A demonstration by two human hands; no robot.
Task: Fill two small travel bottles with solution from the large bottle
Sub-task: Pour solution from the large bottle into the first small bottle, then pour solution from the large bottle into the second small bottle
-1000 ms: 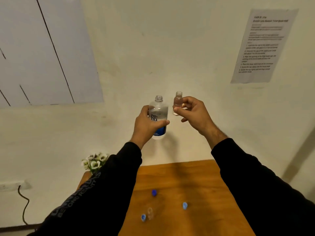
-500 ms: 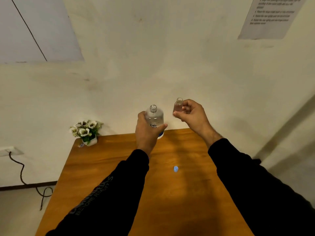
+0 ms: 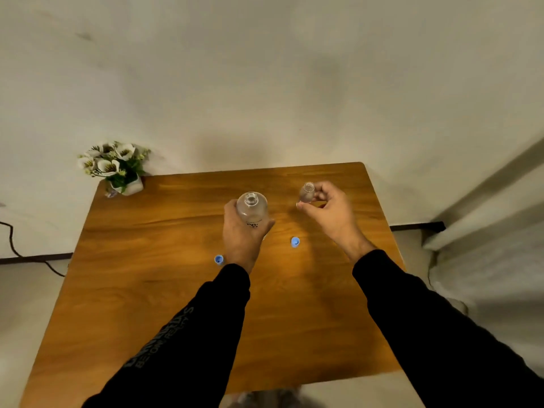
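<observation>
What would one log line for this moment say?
left hand: holds large bottle, uncapped | right hand: holds small bottle, uncapped | pouring: none

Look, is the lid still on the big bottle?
No, the big bottle in the left hand has a bare, open neck, and two blue caps lie loose on the table.

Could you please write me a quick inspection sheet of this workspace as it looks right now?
Surface: wooden table, bare wood, no spills seen.
Job's things: large bottle, uncapped, upright; small bottle, uncapped; second small bottle not seen.
Clutter: two blue caps loose on the table; flower pot at the far left corner.
Hands: left hand holds the large bottle; right hand holds the small bottle.
Cables: black cable along the left wall.
Surroundings: plain wall.
</observation>
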